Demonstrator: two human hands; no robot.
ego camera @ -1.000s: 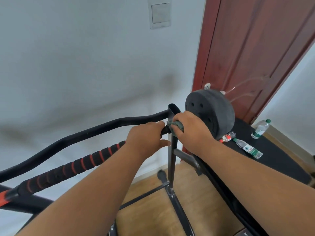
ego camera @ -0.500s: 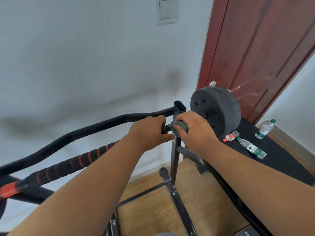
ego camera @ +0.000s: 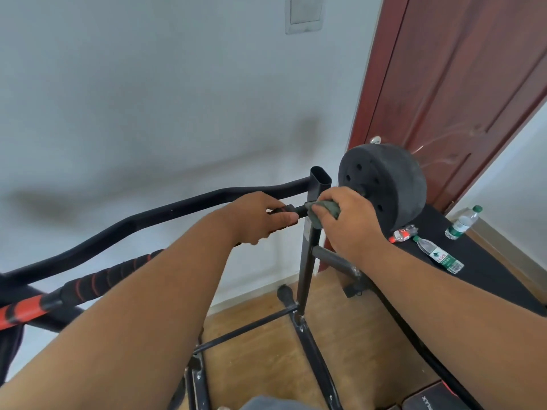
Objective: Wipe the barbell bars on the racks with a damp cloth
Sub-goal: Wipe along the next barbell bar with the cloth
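Over by the red door [ego camera: 461,93], a person stands at a black rack [ego camera: 310,247] with both arms stretched out to the barbell bar [ego camera: 97,281]. That bar runs from the lower left, where its sleeve is red and its black grip is ringed with red, up to the rack's upright post and on into a thick dark weight plate [ego camera: 384,187] on the far side. The left hand [ego camera: 257,217] is curled round the bar just short of the post, thumb and fingers closed on it. The right hand [ego camera: 346,220] grips a grey-green cloth [ego camera: 322,210], bunched and wrapped over the bar right at the post, between the left hand and the plate; the two hands are near one another, with a short bare stretch of bar between them. Behind the bar a second, curved black bar [ego camera: 148,220] meets the top of the post. To the right, a black bench [ego camera: 488,261] carries three plastic bottles: one lying with a green label [ego camera: 438,255], a small one with a red label [ego camera: 404,232] beside the plate, and one [ego camera: 463,221] near the wall. Wooden floor [ego camera: 260,318] shows beneath the rack's feet.
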